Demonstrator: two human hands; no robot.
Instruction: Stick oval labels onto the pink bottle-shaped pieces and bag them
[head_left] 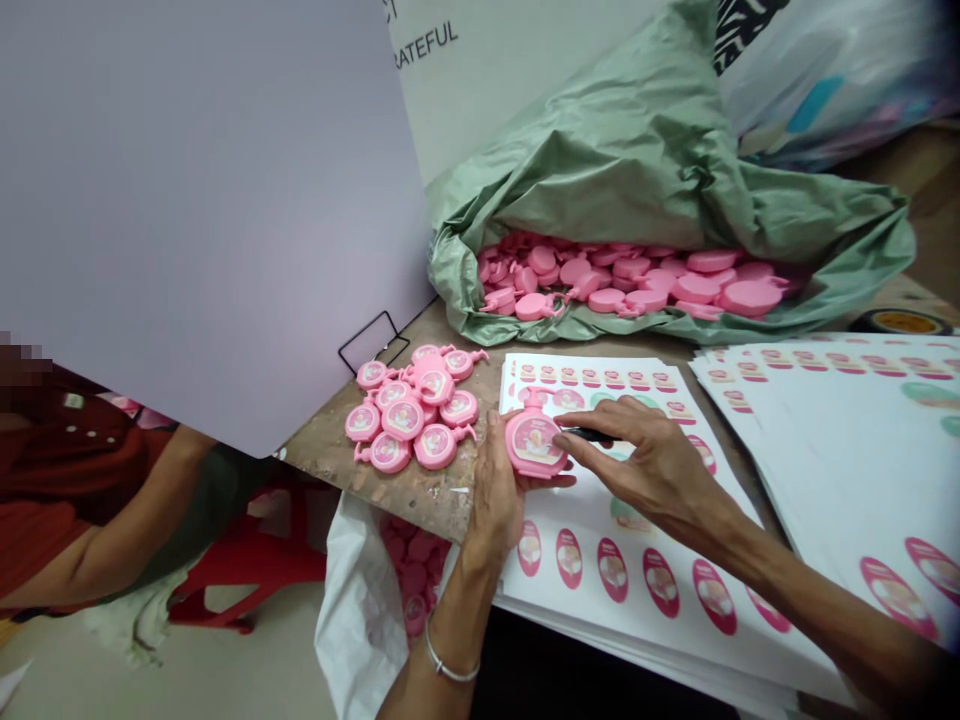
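My left hand [495, 490] holds a small flat pink toy pump bottle [534, 448] with its round face turned up. A pink label with a pale picture lies on that face. In my right hand [649, 450] a slim black tool [592, 434] is pinched between thumb and fingers, its tip at the label's right edge; its exact kind is hidden. Beneath both hands lies a stack of white sticker sheets [585, 510] with rows of printed pink and green labels. Left of my hands, several labelled pink bottles [402, 420] are heaped on the worn table [442, 500].
A green sack [615, 170] full of pink bottles [697, 288] lies open behind. More sheets [847, 430] are at right, with a tape roll [907, 321] beyond. A white bag [356, 600] hangs below the table edge. A grey panel [210, 200] partly hides another person [97, 530] beside a red stool [255, 555].
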